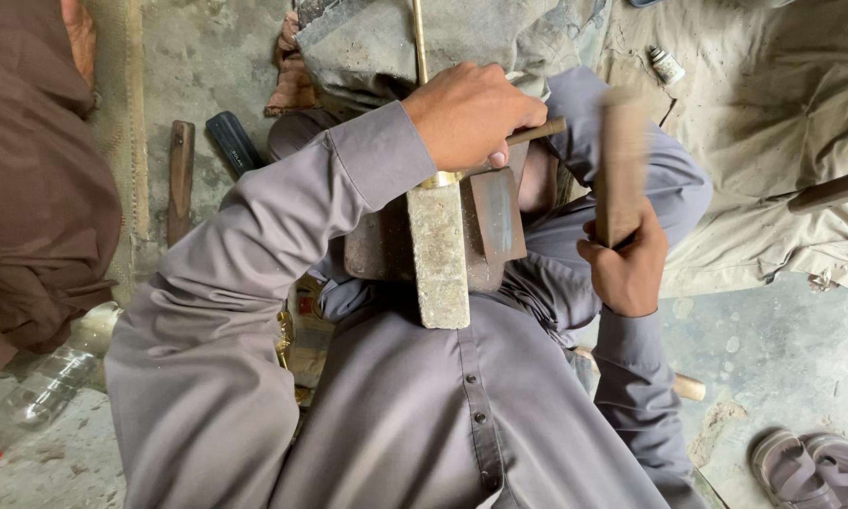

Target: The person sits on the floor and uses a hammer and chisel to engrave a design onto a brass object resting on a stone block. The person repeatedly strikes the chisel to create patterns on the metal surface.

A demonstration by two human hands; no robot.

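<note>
My left hand [466,113] is closed around a thin brass-coloured rod [419,38] and holds it down on a long grey metal block [438,254]. The block rests on a dark anvil-like plate [495,221] between my knees. A short brown stick end [537,130] pokes out from under that hand. Raised to the right of the block, my right hand [627,269] grips a flat wooden mallet [622,160], which is blurred from motion. Both arms wear grey sleeves.
Another person in brown clothes [38,179] sits at the left. A wooden handle [180,174] and a dark tool [234,141] lie on the concrete floor. A plastic bottle [42,391] lies lower left, sandals [815,467] lower right, and dusty cloth [773,123] covers the upper right.
</note>
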